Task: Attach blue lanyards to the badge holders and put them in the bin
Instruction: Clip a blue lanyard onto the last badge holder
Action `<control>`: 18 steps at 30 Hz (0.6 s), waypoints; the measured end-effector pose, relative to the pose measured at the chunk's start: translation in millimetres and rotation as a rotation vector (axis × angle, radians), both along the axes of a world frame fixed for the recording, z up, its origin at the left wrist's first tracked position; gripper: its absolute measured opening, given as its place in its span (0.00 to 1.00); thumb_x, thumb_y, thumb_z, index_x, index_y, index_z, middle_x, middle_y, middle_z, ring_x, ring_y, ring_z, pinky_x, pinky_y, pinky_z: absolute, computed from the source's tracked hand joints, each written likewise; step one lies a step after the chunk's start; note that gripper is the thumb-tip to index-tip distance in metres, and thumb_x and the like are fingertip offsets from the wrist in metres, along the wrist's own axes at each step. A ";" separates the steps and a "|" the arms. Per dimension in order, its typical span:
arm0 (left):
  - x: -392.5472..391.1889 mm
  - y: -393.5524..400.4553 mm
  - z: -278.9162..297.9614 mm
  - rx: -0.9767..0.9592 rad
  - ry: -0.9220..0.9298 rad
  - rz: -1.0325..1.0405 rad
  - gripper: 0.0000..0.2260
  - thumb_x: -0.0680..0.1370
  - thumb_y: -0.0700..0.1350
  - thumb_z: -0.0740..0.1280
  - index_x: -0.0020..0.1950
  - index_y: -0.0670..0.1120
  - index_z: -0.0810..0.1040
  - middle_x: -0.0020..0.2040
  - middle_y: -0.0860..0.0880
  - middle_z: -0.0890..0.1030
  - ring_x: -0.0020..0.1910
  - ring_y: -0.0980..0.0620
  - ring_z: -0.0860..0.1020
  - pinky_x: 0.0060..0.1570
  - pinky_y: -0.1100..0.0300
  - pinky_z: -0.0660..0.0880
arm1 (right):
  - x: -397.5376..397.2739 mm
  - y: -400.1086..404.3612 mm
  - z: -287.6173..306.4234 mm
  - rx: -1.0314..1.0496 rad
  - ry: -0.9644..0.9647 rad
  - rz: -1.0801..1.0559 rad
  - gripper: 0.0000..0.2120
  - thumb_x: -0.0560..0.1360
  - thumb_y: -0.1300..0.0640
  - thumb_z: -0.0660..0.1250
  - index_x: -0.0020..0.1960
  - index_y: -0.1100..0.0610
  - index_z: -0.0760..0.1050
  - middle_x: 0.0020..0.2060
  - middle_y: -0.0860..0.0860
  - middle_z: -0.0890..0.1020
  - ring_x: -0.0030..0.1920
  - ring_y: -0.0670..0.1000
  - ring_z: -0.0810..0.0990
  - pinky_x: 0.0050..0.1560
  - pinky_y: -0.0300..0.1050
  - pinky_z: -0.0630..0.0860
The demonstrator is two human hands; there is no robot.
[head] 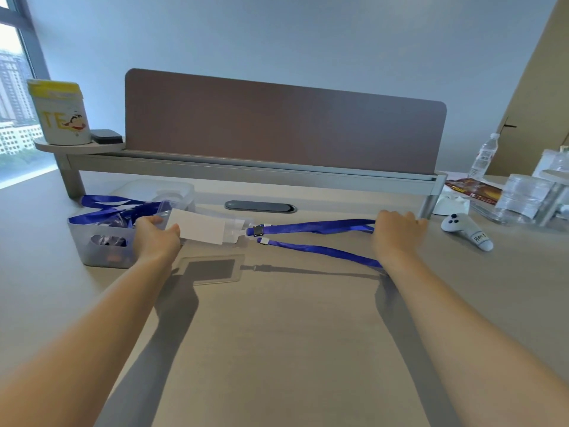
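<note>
My left hand (157,237) grips the left end of a clear badge holder (203,227) with a white card in it, held above the desk. A blue lanyard (314,227) is clipped to the holder's right end and stretches rightwards in two strands to my right hand (395,238), which is closed on its loop. A translucent bin (101,241) stands just left of my left hand, with several blue lanyards and holders in it and one strap hanging over its rim. The holder's shadow lies on the desk below.
A brown desk divider (283,124) on a grey rail runs along the back. A yellow-lidded tub (60,114) sits on a shelf at back left. At right lie a white controller (466,231), a water bottle (485,155), clear containers (523,195) and a red packet (474,188).
</note>
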State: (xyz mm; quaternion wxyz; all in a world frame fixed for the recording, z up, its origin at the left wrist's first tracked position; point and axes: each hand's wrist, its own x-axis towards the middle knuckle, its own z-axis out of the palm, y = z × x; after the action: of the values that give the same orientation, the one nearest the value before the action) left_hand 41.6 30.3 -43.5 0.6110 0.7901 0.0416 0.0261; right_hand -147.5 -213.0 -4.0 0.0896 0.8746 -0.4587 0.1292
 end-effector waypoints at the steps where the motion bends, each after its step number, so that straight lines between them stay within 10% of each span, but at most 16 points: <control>1: 1.1 -0.8 -0.2 0.016 -0.001 -0.004 0.17 0.77 0.40 0.62 0.64 0.44 0.65 0.63 0.39 0.72 0.57 0.40 0.74 0.55 0.50 0.74 | -0.8 -4.0 0.9 -0.053 0.005 -0.005 0.11 0.75 0.65 0.58 0.56 0.59 0.73 0.55 0.54 0.78 0.60 0.57 0.71 0.58 0.47 0.65; 10: 7.2 -7.4 -4.2 0.128 0.046 -0.086 0.18 0.77 0.39 0.62 0.66 0.40 0.64 0.64 0.37 0.71 0.60 0.38 0.73 0.59 0.48 0.74 | 16.6 -9.1 6.4 0.215 -0.806 0.097 0.15 0.81 0.58 0.49 0.59 0.65 0.68 0.53 0.62 0.79 0.50 0.62 0.77 0.41 0.47 0.65; 18: 9.3 -1.0 -23.8 0.105 0.122 -0.186 0.16 0.77 0.39 0.62 0.63 0.36 0.67 0.49 0.37 0.76 0.34 0.48 0.74 0.34 0.61 0.72 | 15.0 -15.5 -15.5 0.180 -0.328 0.040 0.12 0.79 0.63 0.53 0.58 0.65 0.72 0.54 0.62 0.78 0.55 0.62 0.76 0.42 0.46 0.65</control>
State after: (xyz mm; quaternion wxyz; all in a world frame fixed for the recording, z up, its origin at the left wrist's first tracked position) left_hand 50.9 29.3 -67.3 0.5648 0.8217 0.0035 -0.0767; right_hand -132.6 -228.5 -19.5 -0.0677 0.8553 -0.4593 0.2301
